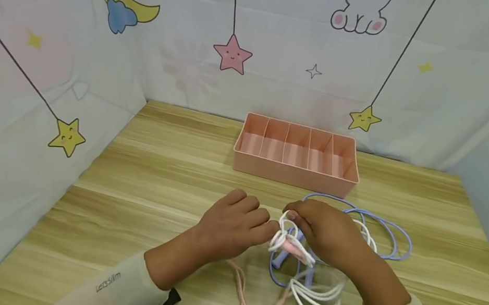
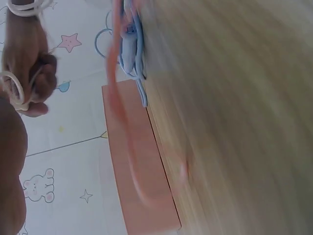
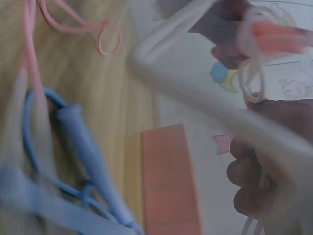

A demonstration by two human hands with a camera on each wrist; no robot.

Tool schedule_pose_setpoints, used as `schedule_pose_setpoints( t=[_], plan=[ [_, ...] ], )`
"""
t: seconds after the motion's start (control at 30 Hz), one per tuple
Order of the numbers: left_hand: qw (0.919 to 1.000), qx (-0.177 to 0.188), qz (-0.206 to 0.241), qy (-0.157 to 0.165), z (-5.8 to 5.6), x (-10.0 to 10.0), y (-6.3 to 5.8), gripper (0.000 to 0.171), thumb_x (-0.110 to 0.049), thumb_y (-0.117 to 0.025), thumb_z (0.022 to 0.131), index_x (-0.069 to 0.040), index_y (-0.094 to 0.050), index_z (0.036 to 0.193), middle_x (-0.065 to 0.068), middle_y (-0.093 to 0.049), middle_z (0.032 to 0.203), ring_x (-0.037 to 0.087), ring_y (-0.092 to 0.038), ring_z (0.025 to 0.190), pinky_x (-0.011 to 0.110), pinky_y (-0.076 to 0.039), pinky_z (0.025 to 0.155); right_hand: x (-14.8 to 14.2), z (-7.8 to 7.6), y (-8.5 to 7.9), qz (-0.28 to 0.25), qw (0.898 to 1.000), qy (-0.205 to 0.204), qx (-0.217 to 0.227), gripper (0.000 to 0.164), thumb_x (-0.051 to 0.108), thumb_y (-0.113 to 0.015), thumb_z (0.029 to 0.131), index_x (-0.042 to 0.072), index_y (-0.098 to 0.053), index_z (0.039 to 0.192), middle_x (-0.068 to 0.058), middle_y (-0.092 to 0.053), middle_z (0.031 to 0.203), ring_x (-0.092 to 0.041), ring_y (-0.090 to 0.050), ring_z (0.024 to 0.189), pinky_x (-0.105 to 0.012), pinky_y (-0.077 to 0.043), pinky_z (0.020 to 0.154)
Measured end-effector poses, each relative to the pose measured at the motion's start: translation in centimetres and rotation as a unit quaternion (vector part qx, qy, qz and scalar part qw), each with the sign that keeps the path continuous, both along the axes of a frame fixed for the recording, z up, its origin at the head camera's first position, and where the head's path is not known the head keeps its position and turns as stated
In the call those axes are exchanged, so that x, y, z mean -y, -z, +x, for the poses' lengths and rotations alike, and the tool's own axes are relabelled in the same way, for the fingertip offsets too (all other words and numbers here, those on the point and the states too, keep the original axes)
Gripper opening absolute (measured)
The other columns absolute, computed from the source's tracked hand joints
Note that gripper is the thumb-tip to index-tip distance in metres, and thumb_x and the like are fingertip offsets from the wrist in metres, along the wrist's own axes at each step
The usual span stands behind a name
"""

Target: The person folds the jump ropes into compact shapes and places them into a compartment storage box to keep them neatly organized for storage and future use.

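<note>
Gripping white rope point(image 1: 277, 241) in left hand point(image 1: 238, 225) and right hand point(image 1: 327, 233), at 6 o'clock from box point(image 1: 293, 175); ideally working loops by pink handle point(image 1: 294, 249) gently, holding hanging strands clear of blue rope point(image 1: 363, 212).

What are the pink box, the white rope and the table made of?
Pink box: probably plastic, smooth with a slight sheen; its walls are thin and straight.
White rope: maybe fabric cord or soft plastic, fairly matt; it bends into loops.
Table: wood or a wood-look print, seemingly smooth, with streaky grain.
</note>
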State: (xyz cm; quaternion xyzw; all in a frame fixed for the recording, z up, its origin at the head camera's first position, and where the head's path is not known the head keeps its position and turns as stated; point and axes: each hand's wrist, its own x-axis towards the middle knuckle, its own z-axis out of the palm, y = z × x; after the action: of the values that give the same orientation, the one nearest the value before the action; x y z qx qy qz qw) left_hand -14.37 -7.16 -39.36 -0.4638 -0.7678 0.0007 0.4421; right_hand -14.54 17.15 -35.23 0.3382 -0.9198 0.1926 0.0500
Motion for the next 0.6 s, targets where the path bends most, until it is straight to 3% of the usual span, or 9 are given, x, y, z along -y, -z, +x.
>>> schedule_pose_setpoints(
  t=[0.07, 0.2, 0.27, 0.4, 0.6],
  plan=[
    [0.9992, 0.017, 0.033, -0.014, 0.1, -0.2, -0.2, 0.009, -0.020, -0.055, 0.103, -0.019, -0.061, 0.097, -0.006, -0.054, 0.078, 0.015, -0.050, 0.070, 0.033, -0.038, 0.068, -0.1, 0.2, 0.9, -0.012, 1.000, -0.002, 0.020, 0.012, 0.020, -0.063, 0.103, 0.020, -0.071, 0.111, 0.009, -0.069, 0.094, -0.008, -0.062, 0.079, -0.033, -0.051, 0.065],
    [0.9933, 0.055, 0.062, -0.081, 0.3, -0.5, -0.5, 0.013, -0.023, -0.055, 0.102, -0.018, -0.066, 0.104, -0.005, -0.057, 0.077, 0.016, -0.052, 0.070, 0.033, -0.039, 0.069, 0.3, 1.0, 2.0, -0.011, 1.000, -0.009, -0.002, 0.008, 0.010, -0.066, 0.098, 0.013, -0.066, 0.105, 0.006, -0.063, 0.077, -0.009, -0.057, 0.063, -0.032, -0.048, 0.055],
    [0.9887, 0.064, 0.057, -0.123, 0.3, -0.6, -0.7, 0.012, -0.022, -0.055, 0.102, -0.018, -0.066, 0.105, -0.004, -0.055, 0.076, 0.017, -0.050, 0.068, 0.034, -0.038, 0.069, 0.8, 1.4, 2.3, -0.002, 1.000, -0.013, -0.005, 0.003, 0.011, -0.062, 0.101, 0.014, -0.062, 0.101, 0.009, -0.054, 0.069, -0.008, -0.051, 0.057, -0.032, -0.045, 0.052],
    [0.9785, 0.071, 0.037, -0.190, 0.1, -0.6, -0.9, 0.009, -0.016, -0.054, 0.103, -0.019, -0.063, 0.101, -0.002, -0.049, 0.073, 0.019, -0.046, 0.066, 0.035, -0.036, 0.066, 1.5, 2.0, 2.5, 0.011, 0.999, -0.037, -0.007, 0.011, 0.019, -0.056, 0.105, 0.020, -0.057, 0.095, 0.014, -0.047, 0.070, -0.007, -0.047, 0.060, -0.033, -0.044, 0.055],
    [0.9659, 0.110, 0.018, -0.234, 0.0, -1.0, -0.5, 0.015, -0.010, -0.059, 0.099, -0.018, -0.054, 0.088, 0.000, -0.044, 0.068, 0.021, -0.045, 0.061, 0.035, -0.035, 0.063, 1.8, 2.8, 2.2, 0.007, 0.997, -0.072, -0.016, 0.020, 0.019, -0.057, 0.104, 0.023, -0.050, 0.086, 0.017, -0.037, 0.066, -0.005, -0.042, 0.058, -0.030, -0.041, 0.056]
  ],
)
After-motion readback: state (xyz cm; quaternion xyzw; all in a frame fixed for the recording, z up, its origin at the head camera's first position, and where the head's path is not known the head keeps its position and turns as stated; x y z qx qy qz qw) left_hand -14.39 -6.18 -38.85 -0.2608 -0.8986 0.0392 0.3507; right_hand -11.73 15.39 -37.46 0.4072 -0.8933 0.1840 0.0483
